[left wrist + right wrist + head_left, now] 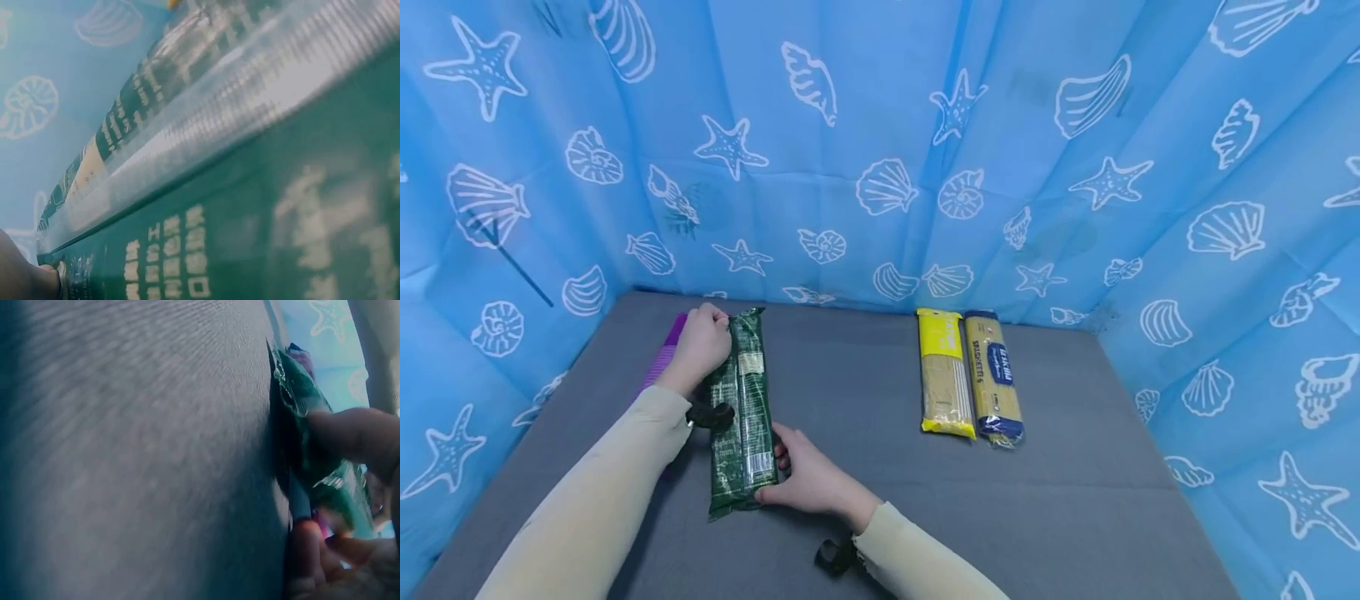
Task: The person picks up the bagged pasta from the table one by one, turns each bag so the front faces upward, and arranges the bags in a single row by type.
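A long green packet [748, 417], with a lengthwise seam, pale print and a barcode, lies between the two hands. The left hand [700, 346] grips its upper left edge with curled fingers; the left wrist view shows part of that hand [25, 275] at the packet's far end. At the lower right edge, the right hand [812, 475] holds the packet, thumb on top. In the right wrist view its fingers [306, 550] are under the packet's edge, near the grey cloth. A purple packet [658, 367] lies left of the green one, partly hidden by the left hand and sleeve.
To the right on the grey table [865, 383], a yellow-ended pasta packet [946, 375] and a blue-ended spaghetti packet [996, 375] lie side by side. A blue curtain [850, 167] with shells and starfish stands along the back and sides.
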